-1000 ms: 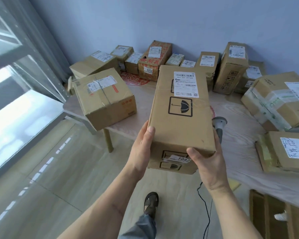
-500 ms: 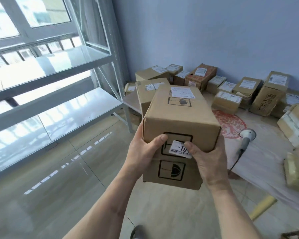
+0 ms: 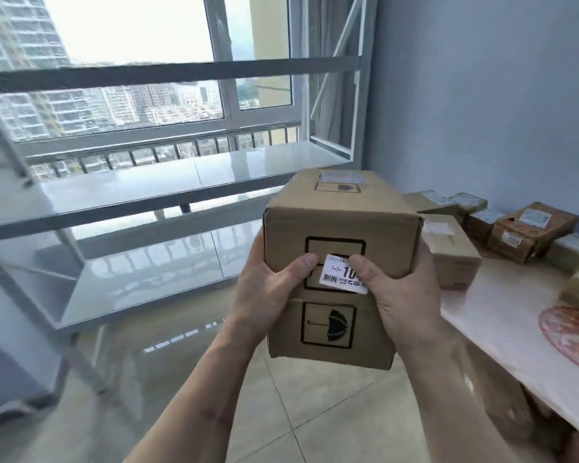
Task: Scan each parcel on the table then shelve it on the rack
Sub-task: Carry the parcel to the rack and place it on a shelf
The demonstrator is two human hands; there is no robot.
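I hold a tall brown cardboard parcel (image 3: 335, 225) in front of me, in the air between the table and the rack. Black umbrella marks and a small white number sticker show on its near face. My left hand (image 3: 268, 289) grips its left side with the thumb on the near face. My right hand (image 3: 401, 295) grips its right side, thumb on the sticker. The grey metal rack (image 3: 168, 188) stands ahead and to the left before the window, with two bare shelves in view.
The pale wooden table (image 3: 502, 325) runs along the right with several cardboard parcels (image 3: 528, 232) against the blue wall and a red round print on its top. Tiled floor lies between me and the rack. A rack upright stands near at the left.
My view has swung left from the table toward the rack and window. The parcel stays in both hands, now carried closer to the rack. The scanner on the table has left the view.
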